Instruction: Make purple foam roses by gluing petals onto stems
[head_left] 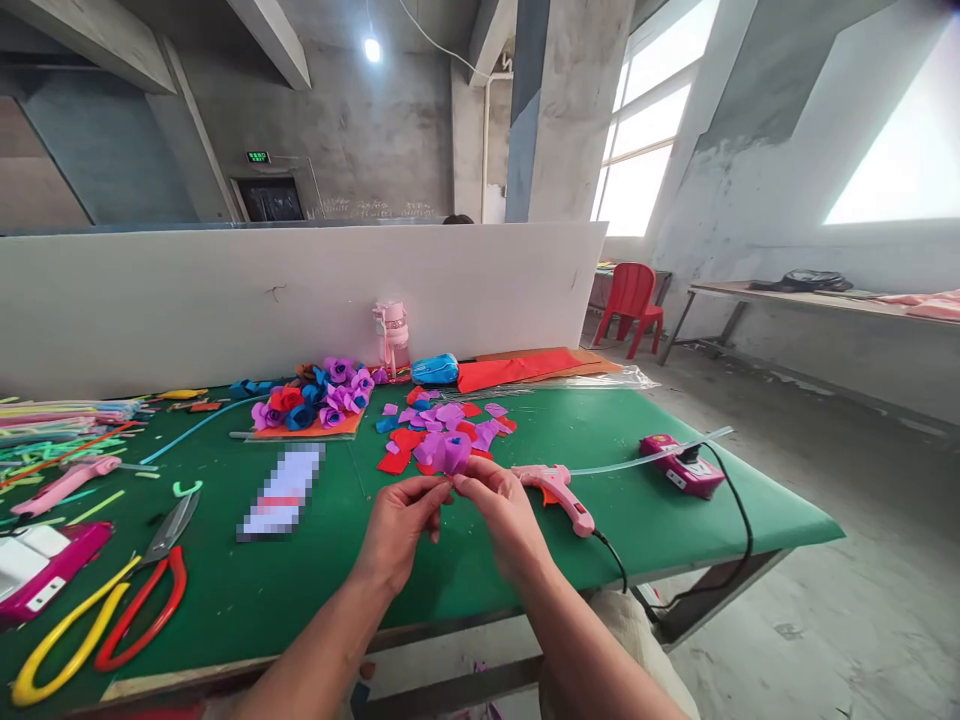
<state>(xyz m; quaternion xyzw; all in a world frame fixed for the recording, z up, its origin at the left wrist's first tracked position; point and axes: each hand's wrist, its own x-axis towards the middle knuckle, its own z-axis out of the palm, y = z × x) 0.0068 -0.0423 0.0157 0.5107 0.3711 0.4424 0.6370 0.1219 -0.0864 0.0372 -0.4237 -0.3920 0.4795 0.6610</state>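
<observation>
Between my hands, over the near part of the green table, is a purple paper flower [454,453]. My left hand [405,520] pinches at its base from the left, fingers curled in. From the other side my right hand [499,505] closes its thumb and fingers on the same base. The fingertips hide how the base is made. Just behind lie loose purple, red and blue paper petals [409,440]. A pink glue gun [559,492], with a clear glue stick [630,461] out of its back, rests right of my right hand.
Finished paper flowers [315,395] are heaped at the back beside a pink bottle [392,335]. Red-and-yellow scissors [142,590] lie front left, near a pixelated rectangle [283,490]. A magenta power strip [681,466] sits right, its black cord hanging over the green table's [772,510] edge.
</observation>
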